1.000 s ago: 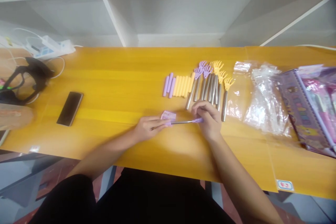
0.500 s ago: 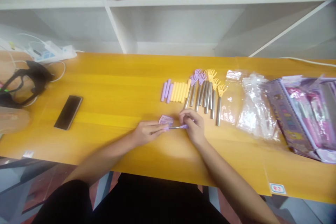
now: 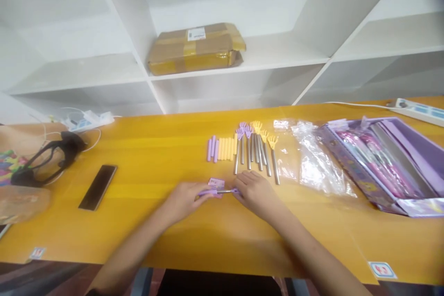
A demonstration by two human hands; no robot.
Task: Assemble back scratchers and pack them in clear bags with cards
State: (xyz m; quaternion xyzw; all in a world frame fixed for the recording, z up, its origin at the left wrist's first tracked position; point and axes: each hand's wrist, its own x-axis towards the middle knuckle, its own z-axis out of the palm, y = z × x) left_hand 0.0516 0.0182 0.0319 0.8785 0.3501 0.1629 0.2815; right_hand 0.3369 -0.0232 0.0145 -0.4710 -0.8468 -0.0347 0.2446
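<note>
Our left hand (image 3: 182,200) pinches the purple sleeve (image 3: 210,192), our right hand (image 3: 255,193) the claw end (image 3: 235,191); less rod (image 3: 225,191) shows between than before, so the sleeve likely sits deeper.

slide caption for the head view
Left hand and right hand hold a purple-ended metal rod near yellow tubes and clawed rods on a table.

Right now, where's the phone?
In the head view, the phone lies at left on the table, between the black strap and the left hand.
</note>
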